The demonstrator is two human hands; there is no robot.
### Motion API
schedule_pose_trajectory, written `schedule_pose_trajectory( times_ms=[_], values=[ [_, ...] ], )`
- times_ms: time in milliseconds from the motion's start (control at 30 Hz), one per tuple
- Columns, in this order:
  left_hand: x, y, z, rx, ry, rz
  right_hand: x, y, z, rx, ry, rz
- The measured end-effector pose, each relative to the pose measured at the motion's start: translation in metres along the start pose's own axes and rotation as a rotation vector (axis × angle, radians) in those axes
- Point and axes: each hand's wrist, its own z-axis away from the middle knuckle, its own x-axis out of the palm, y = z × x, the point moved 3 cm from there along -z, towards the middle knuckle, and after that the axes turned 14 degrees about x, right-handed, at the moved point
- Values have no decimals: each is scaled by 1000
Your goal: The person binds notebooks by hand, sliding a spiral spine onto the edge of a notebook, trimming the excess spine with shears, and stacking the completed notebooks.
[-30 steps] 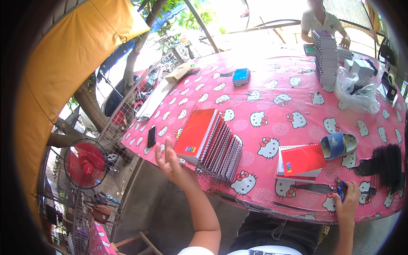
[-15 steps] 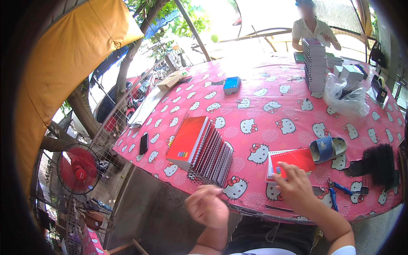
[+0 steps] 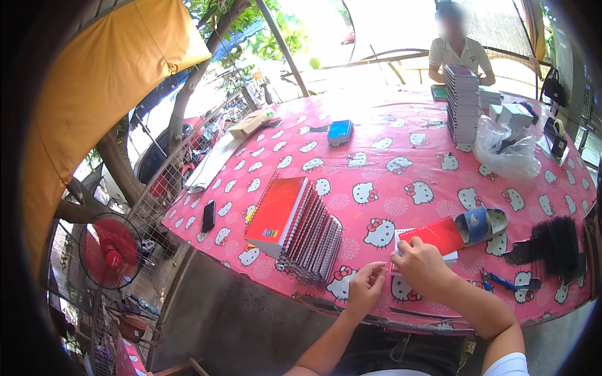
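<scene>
My right hand is over the left part of a red spiral notebook, its fingers pinched on the notebook's left edge. The notebook lies on the table, and white pages show beneath its cover. To the left of it, just above the table's near edge, is my left hand, fingers loosely bent and thumb apart, with nothing visible in it. A stack of red spiral notebooks stands farther left, its wire bindings facing right. A blue slipper touches the notebook's right end.
Pliers with blue handles and a heap of black binding wires lie at the right. Farther back are a tall notebook stack, a plastic bag and a blue notepad. A phone lies left. Another person sits opposite.
My left hand has moved right, toward the notebook. The right hand has shifted to the notebook's left edge, and its spread fingers have closed there. The person opposite has lowered their hands.
</scene>
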Motion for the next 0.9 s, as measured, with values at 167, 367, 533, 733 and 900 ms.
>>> schedule_pose_trajectory(
  times_ms=[167,367,533,733,900],
  values=[
    [-1,4,0,10,9,-24,-10,7,-8,-54,-63,-65],
    [-1,4,0,19,-8,-78,-11,8,-10,-103,-28,-53],
    [-2,0,1,18,21,-84,-12,-3,-8,-52,-109,-29],
    [-2,1,-2,-45,35,4,-15,14,-20,-86,-94,-238],
    [-4,-3,-3,-144,96,227,-16,12,-17,-111,-82,-230]
  ],
)
